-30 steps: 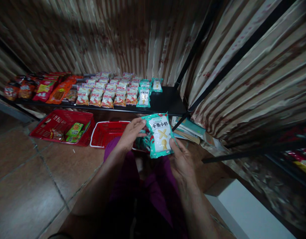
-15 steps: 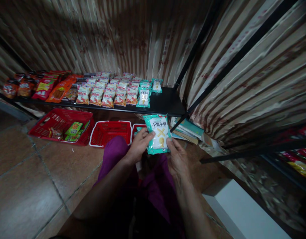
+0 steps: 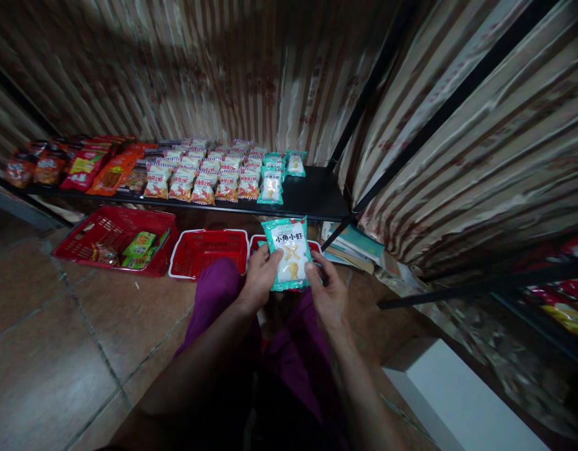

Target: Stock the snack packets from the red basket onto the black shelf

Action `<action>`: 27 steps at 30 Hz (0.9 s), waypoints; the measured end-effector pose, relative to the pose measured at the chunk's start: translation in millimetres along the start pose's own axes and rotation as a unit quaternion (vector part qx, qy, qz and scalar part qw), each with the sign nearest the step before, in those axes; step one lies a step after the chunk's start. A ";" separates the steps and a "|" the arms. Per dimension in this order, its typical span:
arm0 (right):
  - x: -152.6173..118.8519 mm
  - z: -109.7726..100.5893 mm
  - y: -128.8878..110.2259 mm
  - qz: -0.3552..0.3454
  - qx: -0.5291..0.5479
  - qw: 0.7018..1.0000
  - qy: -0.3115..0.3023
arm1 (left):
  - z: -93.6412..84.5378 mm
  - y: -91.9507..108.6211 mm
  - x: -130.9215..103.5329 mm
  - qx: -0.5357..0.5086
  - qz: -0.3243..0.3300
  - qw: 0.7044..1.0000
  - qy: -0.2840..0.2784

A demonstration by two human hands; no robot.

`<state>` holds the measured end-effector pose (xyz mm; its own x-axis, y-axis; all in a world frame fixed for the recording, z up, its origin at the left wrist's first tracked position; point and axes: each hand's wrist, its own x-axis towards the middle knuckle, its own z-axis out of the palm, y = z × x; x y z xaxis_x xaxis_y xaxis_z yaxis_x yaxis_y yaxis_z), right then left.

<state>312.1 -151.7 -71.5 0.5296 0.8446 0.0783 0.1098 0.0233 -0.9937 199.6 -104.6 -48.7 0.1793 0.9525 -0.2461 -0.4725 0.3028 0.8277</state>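
A teal and white snack bag point(image 3: 289, 255) is held upright in front of me, its printed face toward the camera. My left hand point(image 3: 261, 275) grips its left edge, thumb on the front. At the right edge, my right hand point(image 3: 329, 293) has its thumb on the front and its fingers partly behind the bag. Beyond it, a few matching teal bags point(image 3: 271, 185) stand on a black shelf point(image 3: 315, 195), beside several rows of white and orange snack bags point(image 3: 204, 186). A red basket point(image 3: 316, 247) is partly hidden behind the held bag.
A large red basket point(image 3: 124, 219) holding green packets point(image 3: 139, 244) and a smaller red basket point(image 3: 214, 247) sit on the tiled floor. Books point(image 3: 359, 241) lie under the shelf's right end. A white box point(image 3: 462, 394) is at the lower right, near black metal posts.
Both hands have moved slightly left with the teal bag. More of the red basket behind it now shows on the right.
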 end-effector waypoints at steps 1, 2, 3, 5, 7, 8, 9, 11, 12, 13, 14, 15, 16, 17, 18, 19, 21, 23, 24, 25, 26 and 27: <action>-0.3 -1.0 -2.5 -0.042 -0.051 0.998 0.002 | -0.5 -0.8 0.3 0.002 0.003 1.000 -0.001; -0.7 -2.0 -5.4 -0.091 -0.102 0.991 0.008 | -0.7 -1.4 0.7 0.004 0.006 1.000 -0.001; -1.2 -2.9 -8.5 -0.144 -0.149 0.978 0.013 | -0.8 -1.9 1.0 0.007 0.008 1.000 -0.003; -2.2 -4.1 -13.9 -0.239 -0.222 0.945 0.017 | -0.7 -2.6 1.5 0.012 0.012 1.000 -0.006; -2.8 -4.6 -16.5 -0.301 -0.264 0.916 0.014 | -0.9 -3.3 1.8 0.018 0.020 1.000 -0.009; -2.9 -4.6 -16.5 -0.318 -0.278 0.906 0.013 | -1.4 -3.8 2.0 0.023 0.026 0.999 -0.009; -2.8 -4.6 -15.7 -0.327 -0.290 0.899 0.010 | -2.1 -4.5 2.3 0.032 0.032 0.999 -0.007; -2.3 -4.3 -13.0 -0.335 -0.302 0.892 -0.005 | -4.1 -6.2 2.8 0.056 0.046 0.997 0.000; -2.0 -4.1 -11.6 -0.337 -0.302 0.892 -0.018 | -5.1 -7.0 3.0 0.067 0.052 0.996 0.003; -1.9 -3.8 -10.6 -0.337 -0.298 0.892 -0.033 | -5.9 -7.8 3.2 0.076 0.058 0.995 0.004; -2.1 -3.4 -10.1 -0.336 -0.292 0.894 -0.047 | -6.6 -8.3 3.3 0.080 0.062 0.995 0.005; -2.6 -2.9 -10.2 -0.330 -0.287 0.897 -0.060 | -6.9 -8.7 3.4 0.080 0.065 0.995 0.007; -3.3 -2.2 -10.8 -0.323 -0.284 0.900 -0.069 | -7.0 -8.8 3.4 0.079 0.067 0.995 0.010; -4.4 -1.5 -11.6 -0.314 -0.283 0.903 -0.074 | -7.0 -8.9 3.5 0.077 0.069 0.995 0.013; -5.5 -0.7 -12.5 -0.307 -0.284 0.905 -0.077 | -6.9 -8.9 3.6 0.076 0.070 0.994 0.017; -6.6 0.1 -13.3 -0.303 -0.287 0.905 -0.078 | -7.0 -8.9 3.7 0.077 0.071 0.994 0.019; -8.4 1.4 -14.2 -0.306 -0.295 0.902 -0.074 | -7.4 -9.0 4.0 0.081 0.072 0.994 0.018; -9.0 2.1 -14.1 -0.312 -0.302 0.898 -0.070 | -8.2 -8.9 3.9 0.083 0.071 0.994 0.012; -8.9 2.2 -13.8 -0.313 -0.304 0.897 -0.070 | -8.5 -8.7 3.7 0.080 0.071 0.994 0.009; -8.7 2.1 -13.4 -0.314 -0.306 0.896 -0.072 | -8.7 -8.3 3.3 0.075 0.070 0.995 0.005; -8.4 1.9 -12.9 -0.316 -0.307 0.895 -0.074 | -8.7 -7.9 2.9 0.068 0.068 0.995 0.001; -8.0 1.5 -12.5 -0.317 -0.308 0.894 -0.076 | -8.6 -7.3 2.4 0.059 0.067 0.996 -0.003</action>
<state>305.2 -157.9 -59.8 0.0820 0.8305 0.5510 0.8139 0.2632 -0.5180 196.1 -104.3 -59.7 0.1277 0.9836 -0.1270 -0.3886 0.1675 0.9061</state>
